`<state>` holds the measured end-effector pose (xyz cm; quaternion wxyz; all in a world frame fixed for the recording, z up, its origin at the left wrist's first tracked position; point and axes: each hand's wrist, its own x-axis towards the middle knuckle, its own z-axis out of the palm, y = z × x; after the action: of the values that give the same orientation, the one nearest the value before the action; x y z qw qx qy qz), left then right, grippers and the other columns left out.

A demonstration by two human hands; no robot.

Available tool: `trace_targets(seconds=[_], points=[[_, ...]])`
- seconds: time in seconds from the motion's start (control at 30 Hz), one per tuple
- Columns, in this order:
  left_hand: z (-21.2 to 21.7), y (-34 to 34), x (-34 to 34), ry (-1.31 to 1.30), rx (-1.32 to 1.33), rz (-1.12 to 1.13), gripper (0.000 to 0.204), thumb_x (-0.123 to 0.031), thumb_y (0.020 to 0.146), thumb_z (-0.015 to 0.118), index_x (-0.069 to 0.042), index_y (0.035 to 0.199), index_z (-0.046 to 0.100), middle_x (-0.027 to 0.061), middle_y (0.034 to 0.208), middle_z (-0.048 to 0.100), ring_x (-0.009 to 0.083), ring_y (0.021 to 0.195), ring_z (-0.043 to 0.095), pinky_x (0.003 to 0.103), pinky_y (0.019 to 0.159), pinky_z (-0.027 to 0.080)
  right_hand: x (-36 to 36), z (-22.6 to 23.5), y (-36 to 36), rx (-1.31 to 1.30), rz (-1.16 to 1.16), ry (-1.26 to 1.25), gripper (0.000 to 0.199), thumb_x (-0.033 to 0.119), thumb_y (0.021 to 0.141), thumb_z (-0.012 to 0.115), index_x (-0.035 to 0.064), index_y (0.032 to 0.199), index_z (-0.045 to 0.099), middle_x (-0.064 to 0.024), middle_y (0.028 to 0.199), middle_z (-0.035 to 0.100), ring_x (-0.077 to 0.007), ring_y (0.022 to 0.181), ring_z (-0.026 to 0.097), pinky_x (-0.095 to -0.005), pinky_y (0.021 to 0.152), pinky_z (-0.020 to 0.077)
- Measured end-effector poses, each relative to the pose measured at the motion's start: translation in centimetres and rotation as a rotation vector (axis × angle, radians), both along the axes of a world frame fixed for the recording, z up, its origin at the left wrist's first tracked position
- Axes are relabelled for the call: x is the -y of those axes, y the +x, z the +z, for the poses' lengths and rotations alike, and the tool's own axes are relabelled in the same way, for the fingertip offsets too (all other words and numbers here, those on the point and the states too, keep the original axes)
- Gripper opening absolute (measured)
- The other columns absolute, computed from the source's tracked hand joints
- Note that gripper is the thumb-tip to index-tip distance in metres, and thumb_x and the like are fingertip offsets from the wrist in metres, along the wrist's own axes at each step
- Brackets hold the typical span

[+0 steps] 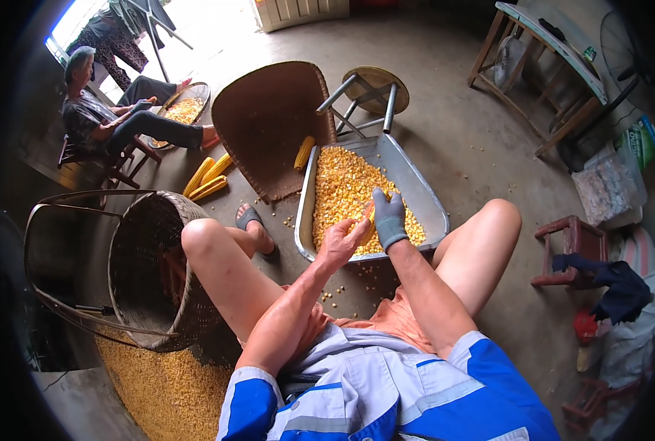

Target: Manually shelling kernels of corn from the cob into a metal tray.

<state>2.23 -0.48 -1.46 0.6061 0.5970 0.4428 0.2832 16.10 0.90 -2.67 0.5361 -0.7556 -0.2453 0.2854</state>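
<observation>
My bare left hand (340, 241) is closed round the lower end of a corn cob (371, 214), partly hidden by my fingers. My right hand (390, 217), in a grey glove, presses against the cob's other side with its fingers closed. Both hands are over the near end of a grey metal tub (436, 208) between my knees. Loose yellow corn kernels (347, 182) fill much of the tub. One whole ear of corn (304, 153) lies in the brown woven scoop basket (262, 110) beyond the tub's left side.
Several ears of corn (208, 178) lie on the floor left of the scoop. A tall wicker basket (140, 257) tips beside my left knee, near a kernel heap (173, 389). Behind the tub leans a round stool (377, 87). A seated person (92, 110) works at far left; a small red stool (574, 250) stands right.
</observation>
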Motion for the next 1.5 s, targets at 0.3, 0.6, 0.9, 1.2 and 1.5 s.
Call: trace_targets(seconds=[0.3,0.6,0.9,1.2,1.5], points=[[0.9,1.6,-0.6,-0.230,0.169,0.171,0.042,-0.039,0.096,0.044,-0.012,0.065,0.050,-0.0030,0.052,0.043,0.0071,0.041,0.039,0.024,0.038,0.028,-0.8,-1.5,1.3,-0.217,-0.068,0.141,0.042,0.036,0.083,0.058,-0.0055,0.091,0.056,-0.0151,0.078,0.062,-0.0225,0.070,0.058,-0.0356,0.066,0.0473],[-0.1,1.4,-0.1,0.169,-0.106,0.038,0.035,-0.040,0.089,0.060,-0.005,0.084,0.061,-0.0005,0.062,0.051,0.0058,0.052,0.044,0.025,0.046,0.035,-0.2,-0.5,1.4,-0.063,-0.165,0.055,0.042,0.037,0.083,0.057,-0.0051,0.084,0.057,-0.0128,0.071,0.061,-0.0218,0.064,0.056,-0.0365,0.064,0.0468],[0.5,1.0,-1.1,-0.278,0.159,0.123,0.039,-0.040,0.095,0.050,-0.010,0.071,0.055,-0.0036,0.051,0.042,0.0054,0.042,0.040,0.023,0.038,0.028,-0.3,-1.1,0.7,-0.159,-0.146,0.131,0.046,0.040,0.084,0.056,-0.0058,0.084,0.057,-0.0142,0.072,0.062,-0.0230,0.065,0.056,-0.0368,0.064,0.0465],[0.8,1.3,-0.6,0.057,-0.088,-0.060,0.045,-0.043,0.083,0.066,0.001,0.091,0.065,0.0052,0.067,0.061,0.0105,0.060,0.054,0.028,0.054,0.043,-0.6,-2.1,1.5,0.012,-0.151,0.025,0.054,0.048,0.083,0.059,-0.0060,0.086,0.057,-0.0169,0.074,0.064,-0.0275,0.069,0.062,-0.0382,0.064,0.0485],[0.7,0.9,0.2,0.176,-0.066,-0.084,0.039,-0.034,0.095,0.052,-0.004,0.070,0.056,-0.0042,0.056,0.046,0.0054,0.053,0.040,0.026,0.046,0.031,-0.2,-0.7,1.1,-0.048,-0.021,-0.002,0.064,0.050,0.081,0.060,-0.0112,0.099,0.056,-0.0234,0.085,0.064,-0.0323,0.082,0.063,-0.0392,0.073,0.0489]])
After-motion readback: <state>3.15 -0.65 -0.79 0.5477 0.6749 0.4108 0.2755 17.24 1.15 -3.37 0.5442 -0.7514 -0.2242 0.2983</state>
